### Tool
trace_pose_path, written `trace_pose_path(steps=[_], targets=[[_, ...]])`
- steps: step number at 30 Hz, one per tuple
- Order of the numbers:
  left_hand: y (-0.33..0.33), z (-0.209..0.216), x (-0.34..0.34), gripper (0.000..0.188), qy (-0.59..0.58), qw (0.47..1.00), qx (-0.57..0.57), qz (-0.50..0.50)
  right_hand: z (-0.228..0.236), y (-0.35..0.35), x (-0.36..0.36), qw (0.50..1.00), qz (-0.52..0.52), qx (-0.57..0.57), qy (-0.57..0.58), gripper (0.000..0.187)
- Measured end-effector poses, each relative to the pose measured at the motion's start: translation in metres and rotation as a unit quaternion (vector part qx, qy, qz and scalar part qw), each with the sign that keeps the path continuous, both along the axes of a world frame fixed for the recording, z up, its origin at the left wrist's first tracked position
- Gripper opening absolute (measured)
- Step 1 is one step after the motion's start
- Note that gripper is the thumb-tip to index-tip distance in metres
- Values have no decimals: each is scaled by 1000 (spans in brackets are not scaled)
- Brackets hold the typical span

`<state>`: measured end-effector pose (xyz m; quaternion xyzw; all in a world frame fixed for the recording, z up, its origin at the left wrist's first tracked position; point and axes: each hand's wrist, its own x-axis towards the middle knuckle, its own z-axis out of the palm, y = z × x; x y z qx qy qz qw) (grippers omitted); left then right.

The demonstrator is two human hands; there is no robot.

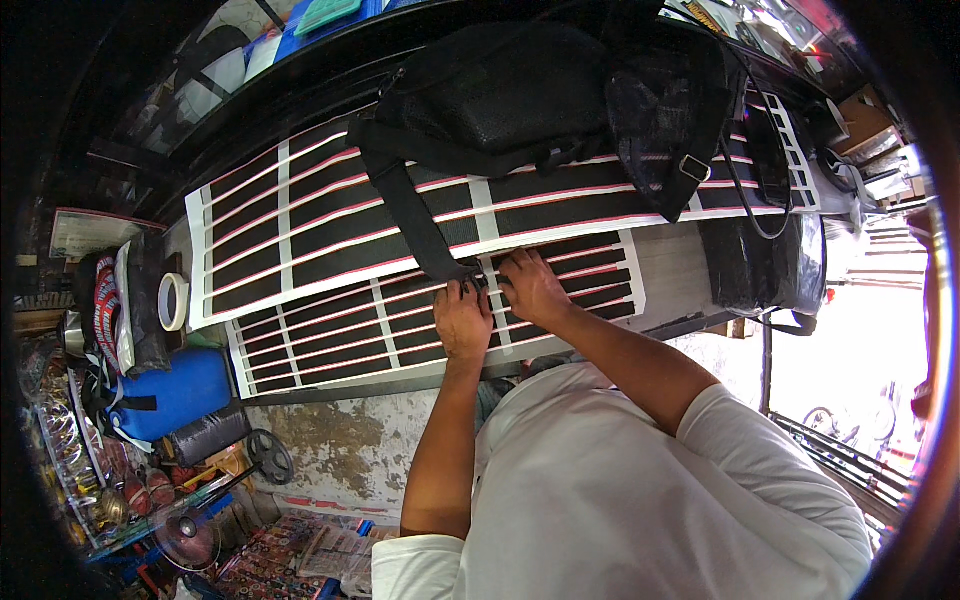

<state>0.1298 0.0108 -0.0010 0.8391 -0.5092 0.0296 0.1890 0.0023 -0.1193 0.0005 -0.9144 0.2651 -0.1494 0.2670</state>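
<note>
A black bag (500, 85) lies across the far side of the table, its wide black strap (418, 225) running down toward me. At the strap's near end sits a small dark buckle (474, 277). My left hand (463, 322) is closed with its fingertips at that buckle. Just to the right, my right hand (533, 288) has its fingers curled down; what they hold, if anything, is hidden. Beneath both hands lie black strips with white and red edges, joined by white tape, in a near sheet (330, 335) and a farther sheet (245, 230) that overlaps it.
A roll of tape (173, 302) stands at the table's left end, near a blue rolled bundle (175, 393). A black plastic-wrapped bundle (765, 265) sits at the right end. Below left are a fan (187, 537) and a black handwheel (270, 456). A thin black cable (735, 190) hangs beside the bag.
</note>
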Motion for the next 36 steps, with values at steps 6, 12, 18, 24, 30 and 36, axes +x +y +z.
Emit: trace_pose_path(steps=[6, 12, 18, 24, 30, 36], targets=[[4, -3, 6, 31, -10, 1000, -3, -16, 1, 3, 0, 1000, -9, -1, 5, 34], [3, -2, 5, 31, 5, 1000, 22, 4, 0, 3, 0, 1000, -14, -1, -6, 33], [-1, 2, 0, 28, 8, 1000, -1, 14, -2, 3, -1, 1000, -16, -8, -10, 34], [2, -6, 2, 31, -18, 1000, 15, 5, -3, -1, -3, 1000, 1, -4, -21, 31], [2, -3, 3, 29, -33, 999, 7, -5, 0, -2, -4, 1000, 1, 14, -23, 28], [7, -7, 5, 22, -36, 999, 0, -21, -2, -4, -8, 1000, 15, -3, -28, 25]])
